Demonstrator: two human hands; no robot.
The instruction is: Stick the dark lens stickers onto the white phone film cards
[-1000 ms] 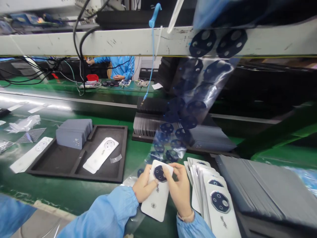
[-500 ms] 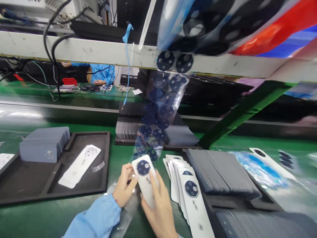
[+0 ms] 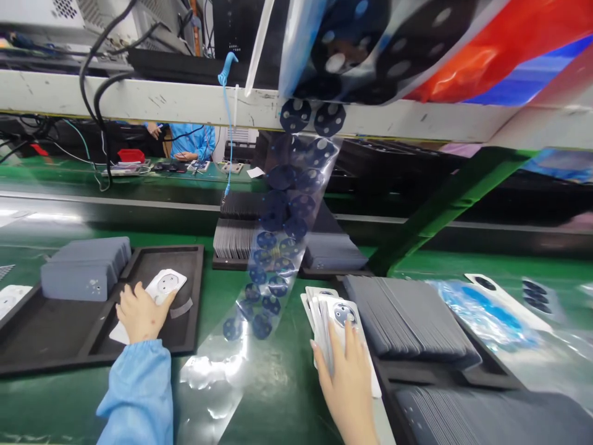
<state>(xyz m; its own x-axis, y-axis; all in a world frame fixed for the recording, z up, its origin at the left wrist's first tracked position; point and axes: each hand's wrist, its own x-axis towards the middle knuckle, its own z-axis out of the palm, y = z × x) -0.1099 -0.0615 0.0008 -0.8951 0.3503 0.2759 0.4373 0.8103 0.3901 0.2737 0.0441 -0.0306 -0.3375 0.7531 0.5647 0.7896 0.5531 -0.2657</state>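
Observation:
My left hand (image 3: pixel 142 314), its fingers spread, lies over a white phone back cover (image 3: pixel 160 285) in the black tray. This cover has a round camera area with holes and no dark disc. On the right, my right hand (image 3: pixel 345 377) grips another white phone back cover (image 3: pixel 365 346) with a dark camera disc, fingers on its face and thumb at the left side. That cover rests over a fanned stack of white back covers (image 3: pixel 311 307). Between my hands hangs a clear film strip (image 3: pixel 273 266) with dark round camera stickers.
Grey sheets (image 3: pixel 74 272) stand in the left black tray (image 3: pixel 197 296). More grey sheets (image 3: pixel 407 315) fill a tray at right. A green post (image 3: pixel 454 204) slants behind them, and a white shelf beam (image 3: pixel 185 99) crosses above. A co-worker's blue sleeve (image 3: pixel 204 142) shows across the bench.
My right hand has carried the back cover from the middle to the stack on the right. My left hand has let go of it and moved left over the tray.

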